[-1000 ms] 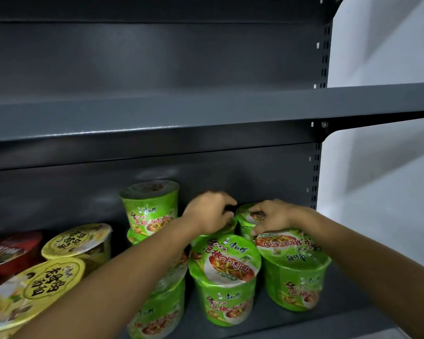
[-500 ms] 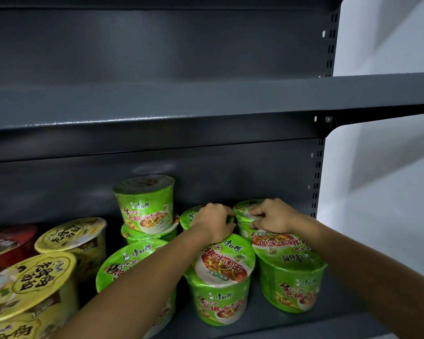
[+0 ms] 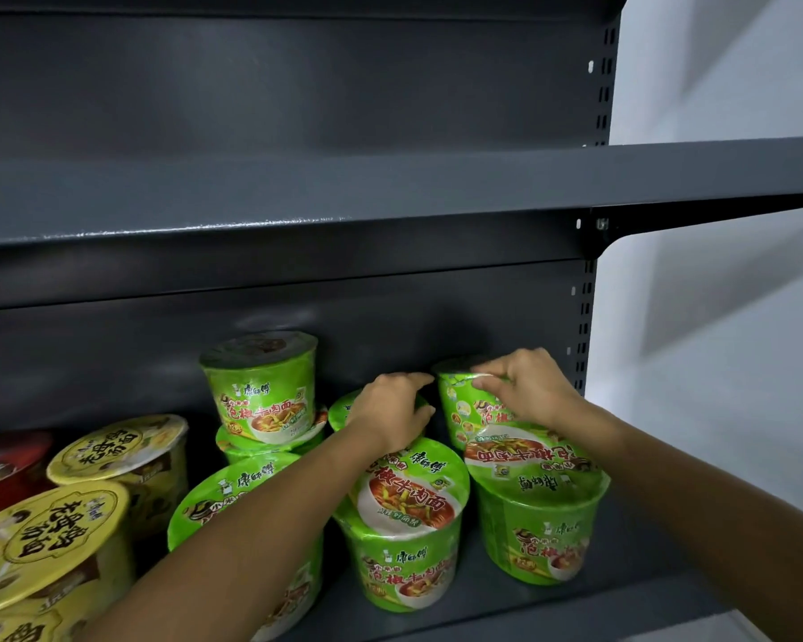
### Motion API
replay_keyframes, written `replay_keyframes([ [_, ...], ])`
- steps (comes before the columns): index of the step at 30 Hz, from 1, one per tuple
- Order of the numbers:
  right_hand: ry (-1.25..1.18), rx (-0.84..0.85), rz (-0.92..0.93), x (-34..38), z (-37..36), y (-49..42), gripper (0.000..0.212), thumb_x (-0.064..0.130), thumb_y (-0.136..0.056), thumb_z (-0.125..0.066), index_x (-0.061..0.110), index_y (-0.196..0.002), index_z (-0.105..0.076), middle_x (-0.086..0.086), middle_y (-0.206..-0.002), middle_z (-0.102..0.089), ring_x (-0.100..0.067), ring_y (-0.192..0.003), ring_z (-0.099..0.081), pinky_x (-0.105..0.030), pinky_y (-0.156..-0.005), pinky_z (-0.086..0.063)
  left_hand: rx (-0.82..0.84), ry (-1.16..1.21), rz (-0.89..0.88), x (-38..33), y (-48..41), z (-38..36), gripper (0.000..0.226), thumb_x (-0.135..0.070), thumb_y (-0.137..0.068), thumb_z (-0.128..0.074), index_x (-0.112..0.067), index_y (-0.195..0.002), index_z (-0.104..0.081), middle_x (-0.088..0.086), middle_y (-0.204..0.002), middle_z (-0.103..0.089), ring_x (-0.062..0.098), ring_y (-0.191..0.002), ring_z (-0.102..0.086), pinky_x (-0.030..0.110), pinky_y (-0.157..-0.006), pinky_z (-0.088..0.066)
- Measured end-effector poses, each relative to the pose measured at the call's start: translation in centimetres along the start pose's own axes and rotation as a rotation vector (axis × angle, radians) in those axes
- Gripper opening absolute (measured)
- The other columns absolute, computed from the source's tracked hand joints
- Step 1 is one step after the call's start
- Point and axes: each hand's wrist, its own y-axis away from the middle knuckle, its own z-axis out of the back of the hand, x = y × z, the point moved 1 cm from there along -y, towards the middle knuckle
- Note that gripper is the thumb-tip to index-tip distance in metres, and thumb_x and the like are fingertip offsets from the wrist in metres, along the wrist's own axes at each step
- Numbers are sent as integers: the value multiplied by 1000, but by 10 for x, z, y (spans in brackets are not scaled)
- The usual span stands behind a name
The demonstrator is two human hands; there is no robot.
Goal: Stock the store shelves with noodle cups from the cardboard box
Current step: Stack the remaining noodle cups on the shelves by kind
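Observation:
Several green noodle cups stand on the lower shelf. My right hand grips the rim of a green cup at the back right, lifted above the lid of the front right cup. My left hand rests with curled fingers on the lid of a back middle cup, just behind the front middle cup. Another green cup is stacked on one at the back left. The cardboard box is out of view.
Yellow noodle cups and a red one fill the shelf's left side. A dark upper shelf hangs over the cups. The perforated upright marks the shelf's right end, with a white wall beyond.
My right hand has raised the back right green cup higher. My left hand shifted slightly forward on the back middle cup's lid. The camera view moved a little.

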Motion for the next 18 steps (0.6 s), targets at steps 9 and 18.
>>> replay_keyframes([
  [9, 44, -76, 36, 23, 32, -19, 27, 33, -89, -63, 22, -113, -70, -3, -114, -69, -17, -108, -61, -19, -90, -43, -76, -14, -65, 9, -3, 30, 55, -32, -95, -50, -26, -146, -31, 5, -145, -43, 28, -128, -45, 35, -101, -41],
  [18, -121, -131, 87, 68, 29, -32, 26, 32, -86, -68, 24, -110, -72, 0, -111, -70, -13, -104, -64, -24, -93, -48, -193, 67, -100, 20, -7, 63, 66, -28, -91, -58, -24, -148, -26, 7, -149, -32, 28, -129, -43, 35, -106, -35],
])
